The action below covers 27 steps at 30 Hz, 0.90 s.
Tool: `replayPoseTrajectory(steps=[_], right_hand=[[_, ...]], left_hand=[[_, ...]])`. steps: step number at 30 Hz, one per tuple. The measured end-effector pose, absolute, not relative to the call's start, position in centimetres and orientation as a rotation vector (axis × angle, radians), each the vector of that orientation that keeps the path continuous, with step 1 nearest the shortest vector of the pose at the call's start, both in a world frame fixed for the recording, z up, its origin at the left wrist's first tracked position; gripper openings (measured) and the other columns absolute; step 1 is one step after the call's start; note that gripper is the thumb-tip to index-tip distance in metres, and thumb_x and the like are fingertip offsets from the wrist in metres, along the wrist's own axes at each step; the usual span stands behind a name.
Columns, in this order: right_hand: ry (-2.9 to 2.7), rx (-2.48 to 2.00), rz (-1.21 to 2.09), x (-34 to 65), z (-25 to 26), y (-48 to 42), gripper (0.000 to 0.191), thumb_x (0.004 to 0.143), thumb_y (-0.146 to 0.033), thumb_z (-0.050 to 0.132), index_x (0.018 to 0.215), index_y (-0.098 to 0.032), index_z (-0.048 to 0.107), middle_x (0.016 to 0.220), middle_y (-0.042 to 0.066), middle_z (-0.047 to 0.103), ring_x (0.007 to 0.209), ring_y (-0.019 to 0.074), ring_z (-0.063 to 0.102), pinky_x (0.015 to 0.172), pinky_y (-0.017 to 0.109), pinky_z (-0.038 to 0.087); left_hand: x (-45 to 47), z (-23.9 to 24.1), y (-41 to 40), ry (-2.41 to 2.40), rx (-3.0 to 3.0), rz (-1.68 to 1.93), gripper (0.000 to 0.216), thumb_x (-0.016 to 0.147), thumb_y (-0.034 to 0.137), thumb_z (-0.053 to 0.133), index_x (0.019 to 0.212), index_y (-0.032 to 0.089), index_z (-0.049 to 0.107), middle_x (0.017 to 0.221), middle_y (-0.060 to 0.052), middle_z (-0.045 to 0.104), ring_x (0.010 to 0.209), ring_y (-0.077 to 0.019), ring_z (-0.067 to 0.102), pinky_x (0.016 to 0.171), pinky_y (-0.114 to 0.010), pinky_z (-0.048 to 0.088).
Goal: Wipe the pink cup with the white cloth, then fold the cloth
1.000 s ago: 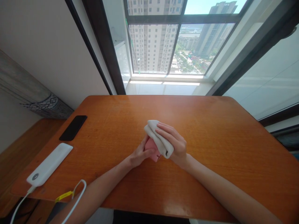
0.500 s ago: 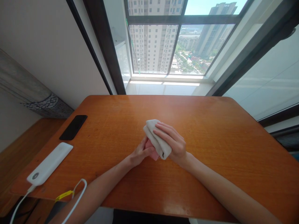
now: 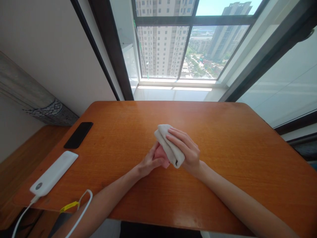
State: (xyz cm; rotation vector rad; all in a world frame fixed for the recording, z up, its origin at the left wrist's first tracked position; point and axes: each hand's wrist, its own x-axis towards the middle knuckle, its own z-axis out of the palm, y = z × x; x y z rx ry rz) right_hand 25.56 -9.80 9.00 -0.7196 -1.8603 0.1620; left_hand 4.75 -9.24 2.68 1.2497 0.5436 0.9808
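Observation:
My right hand (image 3: pixel 188 150) grips a folded off-white cloth (image 3: pixel 168 145) and presses it down over a small pink object (image 3: pixel 160 156) near the middle of the wooden table (image 3: pixel 223 138). My left hand (image 3: pixel 150 162) is closed around the pink object from the left and below. The cloth covers most of the pink object, so I cannot make out what it is.
A black phone (image 3: pixel 78 135) lies flat at the table's left edge. Nearer to me is a white power bank (image 3: pixel 53 172) with a white cable (image 3: pixel 79 213) and a yellow tag (image 3: pixel 68 207). A large window (image 3: pixel 178 43) is beyond the table.
My right hand and the cloth slid slightly left and back, then up and right, over the pink object. My left hand kept its hold.

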Motion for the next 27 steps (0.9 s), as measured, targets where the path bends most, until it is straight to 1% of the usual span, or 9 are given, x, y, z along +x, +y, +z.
replayPoseTrajectory(steps=[4,7,9,11,13,16,19,24,27], right_hand=[[-1.854,-0.738,0.169,25.4,8.7,-9.7,0.052,0.106,-0.028,0.071,0.157,-0.031,0.064,0.155,0.012,0.069,0.143,0.0344,0.068,0.121,0.056,0.058],[-1.626,-0.930,0.399,24.5,7.7,-9.3,0.039,0.106,-0.030,0.068,0.146,-0.029,0.072,0.142,0.011,0.078,0.127,0.0296,0.077,0.109,0.049,0.066],[-1.555,-0.980,0.511,24.2,7.4,-9.1,0.033,0.107,-0.031,0.066,0.138,-0.029,0.075,0.133,0.008,0.082,0.118,0.0271,0.081,0.103,0.045,0.069],[-1.592,-0.952,0.486,24.4,7.6,-9.2,0.033,0.107,-0.030,0.066,0.139,-0.030,0.076,0.136,0.008,0.081,0.122,0.0275,0.080,0.106,0.046,0.068],[-1.712,-0.858,0.346,24.9,8.1,-9.5,0.039,0.107,-0.027,0.067,0.146,-0.031,0.073,0.146,0.009,0.076,0.134,0.0305,0.074,0.115,0.051,0.063],[-1.902,-0.697,0.191,25.4,9.0,-10.0,0.049,0.107,-0.027,0.069,0.155,-0.033,0.066,0.153,0.010,0.071,0.145,0.0348,0.067,0.123,0.059,0.056],[-1.838,-0.745,0.238,25.0,8.9,-10.0,0.048,0.106,-0.029,0.071,0.153,-0.032,0.068,0.152,0.010,0.072,0.141,0.0343,0.070,0.120,0.058,0.059],[-1.575,-0.932,0.478,24.3,7.9,-9.3,0.034,0.107,-0.036,0.069,0.139,-0.030,0.076,0.134,0.009,0.081,0.120,0.0287,0.080,0.105,0.046,0.069],[-1.712,-0.855,0.366,24.9,8.0,-9.5,0.042,0.104,-0.040,0.074,0.144,-0.031,0.074,0.145,0.011,0.076,0.133,0.0336,0.074,0.114,0.052,0.064]], left_hand=[[4.9,2.5,-9.2,0.556,1.214,1.054,0.077,0.083,0.063,0.084,0.147,0.025,0.063,0.148,-0.010,0.067,0.137,-0.0393,0.061,0.118,-0.052,0.051],[4.8,3.4,-9.3,0.554,1.230,1.089,0.086,0.085,0.067,0.080,0.155,0.025,0.056,0.149,-0.012,0.066,0.131,-0.0348,0.063,0.117,-0.048,0.051],[4.7,3.8,-9.4,0.544,1.245,1.078,0.089,0.085,0.068,0.079,0.158,0.025,0.053,0.152,-0.013,0.063,0.133,-0.0355,0.062,0.120,-0.050,0.048],[4.7,3.8,-9.4,0.545,1.248,1.071,0.088,0.085,0.067,0.080,0.158,0.026,0.053,0.158,-0.012,0.060,0.143,-0.0386,0.056,0.127,-0.054,0.042],[4.7,3.2,-9.4,0.537,1.234,1.052,0.087,0.085,0.066,0.082,0.157,0.026,0.055,0.160,-0.011,0.059,0.152,-0.0418,0.050,0.130,-0.057,0.039],[4.9,2.4,-9.4,0.514,1.215,1.018,0.080,0.082,0.064,0.086,0.148,0.024,0.064,0.152,-0.010,0.066,0.145,-0.0445,0.057,0.124,-0.057,0.047],[4.9,2.7,-9.4,0.530,1.213,1.071,0.077,0.083,0.062,0.086,0.146,0.025,0.065,0.150,-0.009,0.067,0.140,-0.0409,0.061,0.121,-0.055,0.049],[4.8,4.3,-9.5,0.539,1.231,1.081,0.089,0.083,0.067,0.083,0.156,0.024,0.056,0.151,-0.013,0.065,0.136,-0.0377,0.061,0.122,-0.054,0.048],[5.0,3.8,-9.4,0.540,1.199,1.049,0.086,0.084,0.065,0.083,0.156,0.026,0.055,0.154,-0.012,0.064,0.141,-0.0389,0.059,0.123,-0.053,0.049]])
